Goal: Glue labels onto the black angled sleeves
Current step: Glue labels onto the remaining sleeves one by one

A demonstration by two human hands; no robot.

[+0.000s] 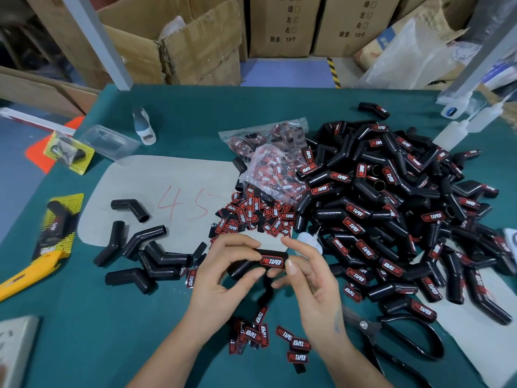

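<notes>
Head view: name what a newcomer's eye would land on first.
The big heap of labelled black sleeves on the right of the green table. In front of it, the left hand and right hand hold one labelled sleeve. Unlabelled sleeves lie left.

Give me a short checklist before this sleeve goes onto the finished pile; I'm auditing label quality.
1. Label on the held sleeve: ok, it sits on one arm, text readable.
2. Grip: ok, left hand and right hand both hold the sleeve.
3. Glue bond set: cannot tell.
4. Label edges flat: cannot tell, fingers cover parts of it.
5. Next blanks ready: ok, unlabeled sleeves lie left.
6. Loose labels in reach: ok.
</notes>
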